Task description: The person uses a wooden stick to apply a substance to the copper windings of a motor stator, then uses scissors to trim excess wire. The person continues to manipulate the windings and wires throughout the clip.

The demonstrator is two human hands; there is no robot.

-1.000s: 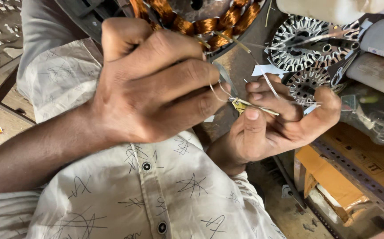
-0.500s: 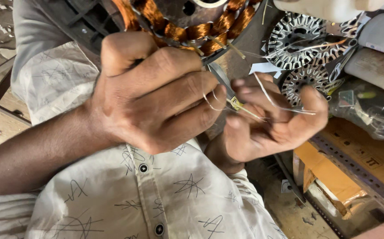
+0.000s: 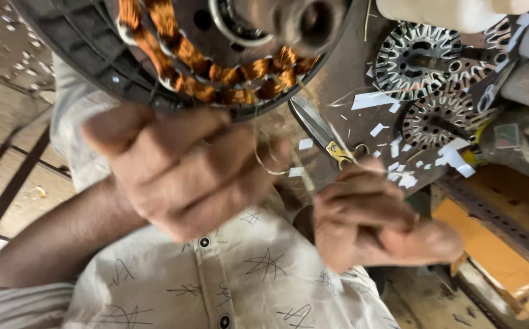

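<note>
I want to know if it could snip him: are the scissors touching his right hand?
Cannot tell. In the head view the scissors lie on the bench with their handle end right at the blurred knuckles of the right hand, so neither contact nor gap shows.

Motor-repair workshop: copper-wound stator (image 3: 215, 67) at 12 o'clock, bare stator cores (image 3: 420, 58) at 2 o'clock, scissors (image 3: 319, 131), paper scraps.

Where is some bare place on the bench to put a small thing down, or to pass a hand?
The brown bench is barest between the copper-wound stator and the two bare stator cores. Below that, scissors and paper scraps crowd it. The left hand and right hand, with thin wire between them, block the front edge.
</note>
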